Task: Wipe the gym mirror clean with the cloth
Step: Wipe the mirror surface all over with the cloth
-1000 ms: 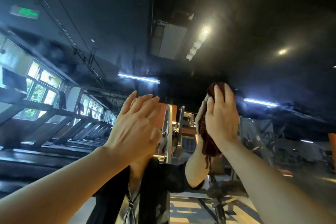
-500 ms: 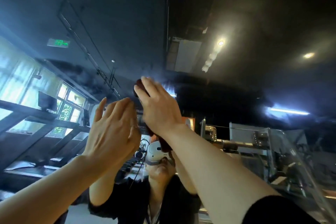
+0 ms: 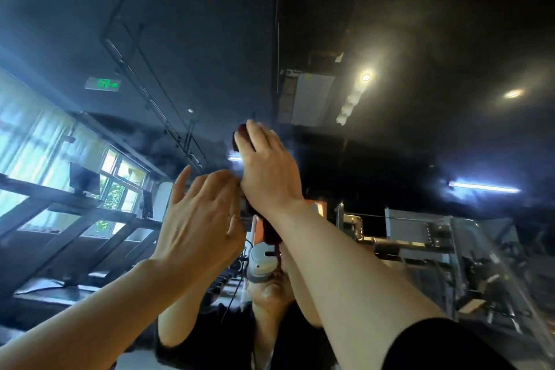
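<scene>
Cloth (image 3: 271,234): dark red, pressed against the mirror (image 3: 390,39) under the right palm; one edge peeks out past the fingertips at the top, and a bunched tail hangs below the wrist.
Right hand (image 3: 268,171): raised high, fingers straight and together, lying flat over the cloth and pressing it to the glass.
Left hand (image 3: 199,219): just beside the right wrist, fingers spread and relaxed, holding nothing; whether it touches the glass cannot be told.
Mirror: reflects a dark ceiling with lamps, a green exit sign (image 3: 103,83), windows at the left edge, gym machines (image 3: 450,243) at the lower right.
</scene>
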